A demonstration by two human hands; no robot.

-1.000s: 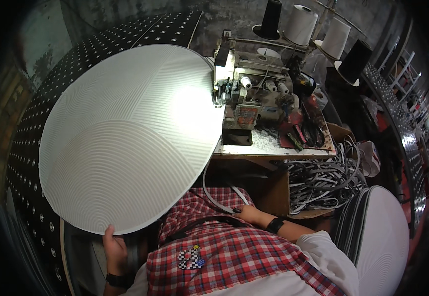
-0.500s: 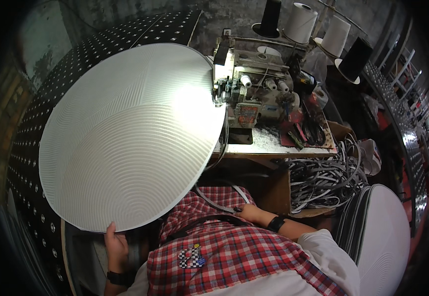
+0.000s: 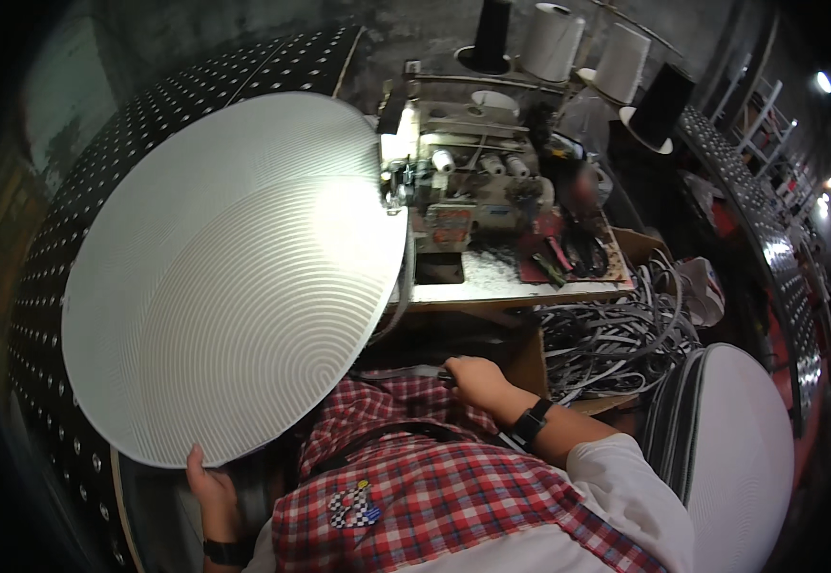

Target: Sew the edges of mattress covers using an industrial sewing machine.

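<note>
A large round white ribbed mat [image 3: 234,315] slants beside an overlock sewing machine [image 3: 477,181], its right edge under the lit machine head. My left hand [image 3: 211,492] grips the mat's near rim, thumb on top and the other fingers mostly hidden below. Over my lap, my right hand [image 3: 477,382] is closed on a grey strip [image 3: 401,372] that runs left towards the mat. A small dark piece shows at its fingertips, too small to name.
Thread cones [image 3: 552,40] stand behind the machine. Pliers-like tools [image 3: 554,258] lie on its table. Below at right, a cardboard box [image 3: 533,358] holds tangled strips [image 3: 616,349], near a stack of round mats [image 3: 740,449]. A dark studded table [image 3: 48,382] extends left.
My right hand has risen away from my body with the grey strip, which is pulled straighter. The mat has turned slightly, my left hand still at its near rim. The view has shifted a little.
</note>
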